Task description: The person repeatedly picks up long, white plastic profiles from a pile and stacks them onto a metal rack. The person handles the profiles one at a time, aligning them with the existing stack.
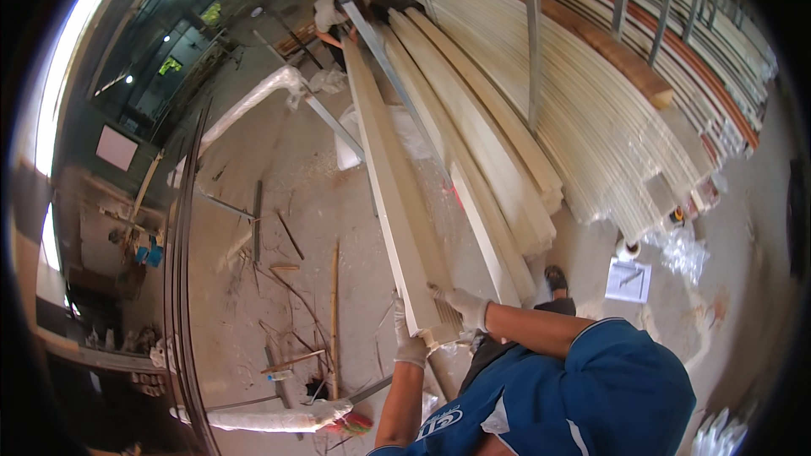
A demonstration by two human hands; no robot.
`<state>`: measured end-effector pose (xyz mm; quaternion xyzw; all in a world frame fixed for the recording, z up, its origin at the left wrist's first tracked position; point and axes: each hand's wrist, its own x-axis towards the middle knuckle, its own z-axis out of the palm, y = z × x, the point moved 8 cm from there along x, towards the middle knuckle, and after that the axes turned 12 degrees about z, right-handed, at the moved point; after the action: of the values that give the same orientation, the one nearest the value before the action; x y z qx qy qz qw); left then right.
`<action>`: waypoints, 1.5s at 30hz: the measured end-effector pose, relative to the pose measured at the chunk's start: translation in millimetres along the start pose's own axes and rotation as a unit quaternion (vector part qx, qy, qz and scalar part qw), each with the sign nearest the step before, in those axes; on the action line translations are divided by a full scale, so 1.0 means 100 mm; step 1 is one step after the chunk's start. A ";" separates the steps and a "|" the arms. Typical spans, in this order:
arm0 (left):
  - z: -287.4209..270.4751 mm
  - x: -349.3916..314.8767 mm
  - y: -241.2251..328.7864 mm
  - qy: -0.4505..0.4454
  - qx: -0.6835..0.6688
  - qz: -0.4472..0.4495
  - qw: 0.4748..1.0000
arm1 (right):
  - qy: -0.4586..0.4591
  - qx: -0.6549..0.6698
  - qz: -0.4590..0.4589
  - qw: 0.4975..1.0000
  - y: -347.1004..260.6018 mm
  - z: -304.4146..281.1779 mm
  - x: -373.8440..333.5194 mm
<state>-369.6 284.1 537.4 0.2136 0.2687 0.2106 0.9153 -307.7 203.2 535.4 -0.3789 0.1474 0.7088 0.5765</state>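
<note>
A long cream-coloured bundle of panels (390,194) runs away from me, its near end between my hands. At the left edge of that end, my left hand (408,339), in a pale glove, is closed round the side. My right hand (463,306), gloved too, grips the right edge, its thumb over the top and its other fingers partly hidden. A person (336,13) bends at the far end, with hands close to the bundle. Just to the right lie more long cream panels (473,143) in piles.
Metal uprights (532,42) divide the large panel stacks (583,110) on the right. A clipboard with paper (628,279) and clear plastic wrap (683,253) lie on the floor. Leftward are scattered sticks (335,321), a plastic-wrapped bar (253,110) and long dark bars (182,287).
</note>
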 end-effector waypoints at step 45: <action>-3.97 0.87 -0.79 0.195 0.286 -0.063 0.936 | 0.334 -0.206 0.104 0.914 1.35 -1.97 3.35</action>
<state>-512.3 373.0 159.2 0.4041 0.5036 0.1039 0.7565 -376.6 272.7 135.5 -0.6864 0.2200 0.6117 0.3260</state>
